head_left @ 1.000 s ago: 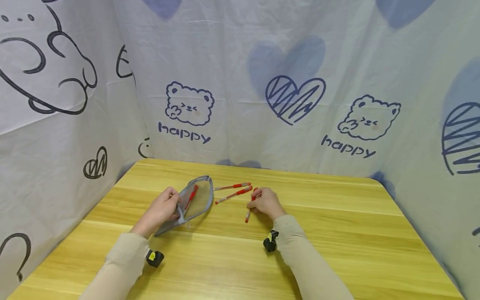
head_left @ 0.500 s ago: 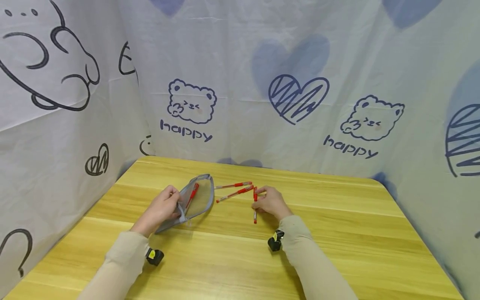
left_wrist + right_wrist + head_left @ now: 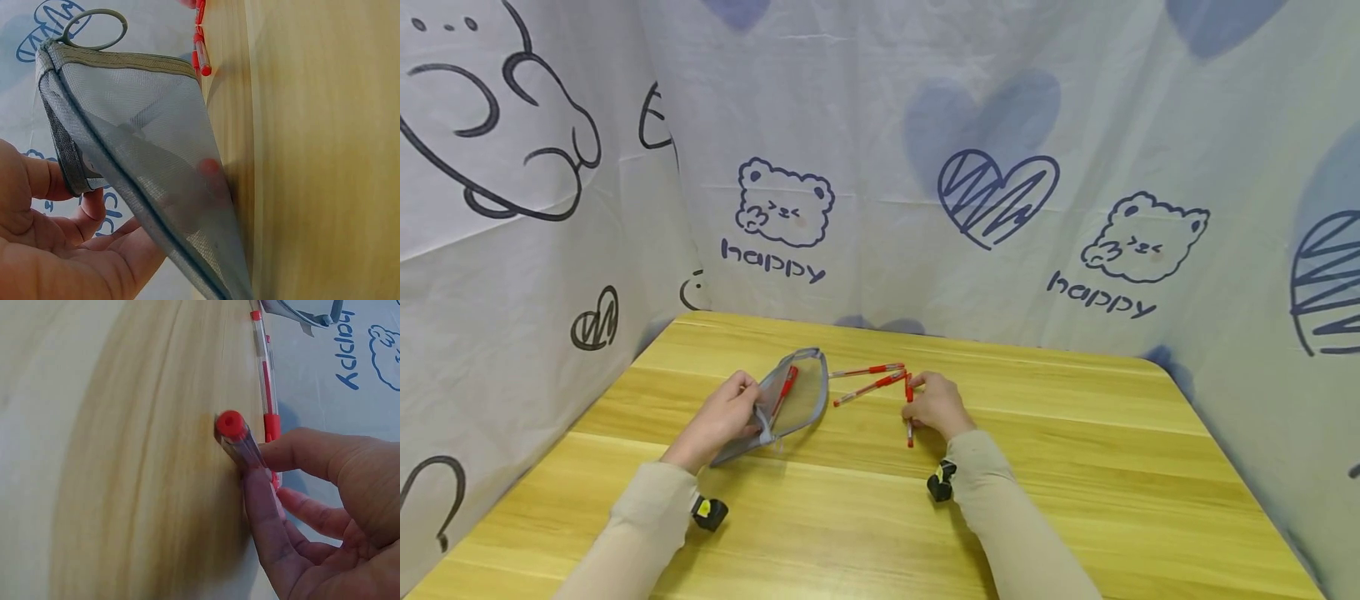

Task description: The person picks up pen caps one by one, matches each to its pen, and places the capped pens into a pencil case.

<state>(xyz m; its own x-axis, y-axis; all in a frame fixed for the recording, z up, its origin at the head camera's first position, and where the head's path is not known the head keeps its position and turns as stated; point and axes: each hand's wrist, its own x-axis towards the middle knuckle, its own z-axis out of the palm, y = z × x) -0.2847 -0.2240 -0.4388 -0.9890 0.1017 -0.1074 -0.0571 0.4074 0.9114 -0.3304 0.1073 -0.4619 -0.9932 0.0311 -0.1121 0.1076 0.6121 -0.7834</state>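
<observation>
My left hand (image 3: 724,417) pinches the near edge of a grey mesh zip pouch (image 3: 808,396), whose mouth gapes toward the right. Inside the pouch a red pen (image 3: 785,390) leans against the mesh. In the left wrist view, thumb and fingers curl around the folded rim of the pouch (image 3: 137,106). My right hand (image 3: 938,407) holds another red pen (image 3: 910,435) between thumb and fingers, its red end turned toward me. The right wrist view shows that pen's end (image 3: 232,425) just above the wood; the rest is partly hidden by the fingers.
Two more red pens lie between the pouch and my right hand, a nearer pen (image 3: 870,388) and a farther pen (image 3: 868,371). The wooden table (image 3: 820,525) meets a printed white cloth (image 3: 880,250) at the back and sides.
The pen in my right hand has swung from slanted to nearly straight toward me, and that hand has shifted slightly right. My left hand and the pouch have hardly moved.
</observation>
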